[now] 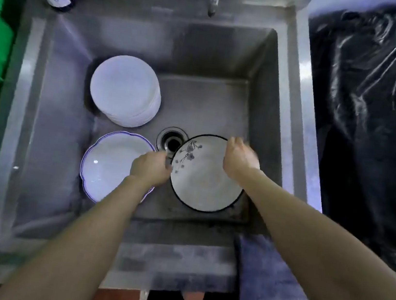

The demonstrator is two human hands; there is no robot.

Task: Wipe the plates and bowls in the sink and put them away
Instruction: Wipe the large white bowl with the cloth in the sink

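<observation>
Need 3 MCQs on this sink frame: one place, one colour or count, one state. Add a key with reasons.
1. Where is the stack of white plates?
A. back left of the sink
B. on the black plastic sheet
C. over the drain

2. What colour is the rim of the flower-patterned plate?
A. blue
B. black
C. green

3. What is the left hand doing?
A. resting on the faucet
B. holding the bottle
C. gripping the patterned plate's edge

Key: 1 A, the stack sits back left of the drain. 2 B, a dark line circles it. 3 C, the fingers meet its left rim.

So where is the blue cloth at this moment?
The blue cloth hangs over the sink's front edge, under the right forearm.
</observation>
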